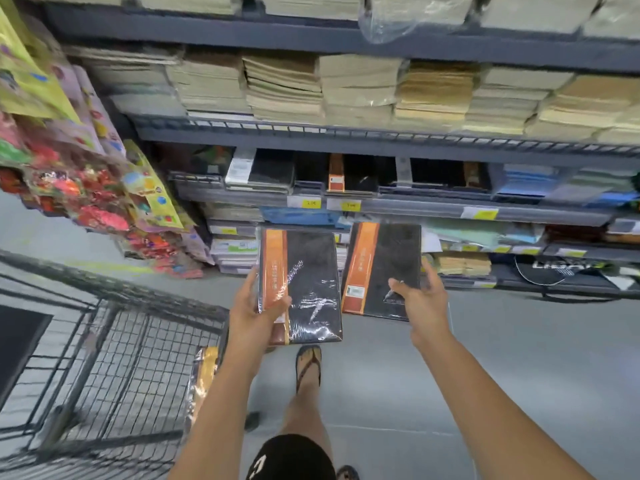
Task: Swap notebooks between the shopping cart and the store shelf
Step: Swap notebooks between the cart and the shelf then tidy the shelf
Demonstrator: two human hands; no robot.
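While both arms reach toward the grey metal store shelf (346, 137), the left hand (254, 317) grips a plastic-wrapped black notebook with an orange band (308, 282) along its lower left edge. Just beside it, the right hand (422, 299) clasps a matching second notebook (381, 265) at its lower right corner. The black wire shopping cart (149, 358) stands at lower left.

Bright, even light with faint shadows on the floor (519, 358). Glare streaks the notebooks (311, 289) — shiny wrap. Blur smears the shelf (346, 136) and cart (121, 341); straight lines bow toward the edges.
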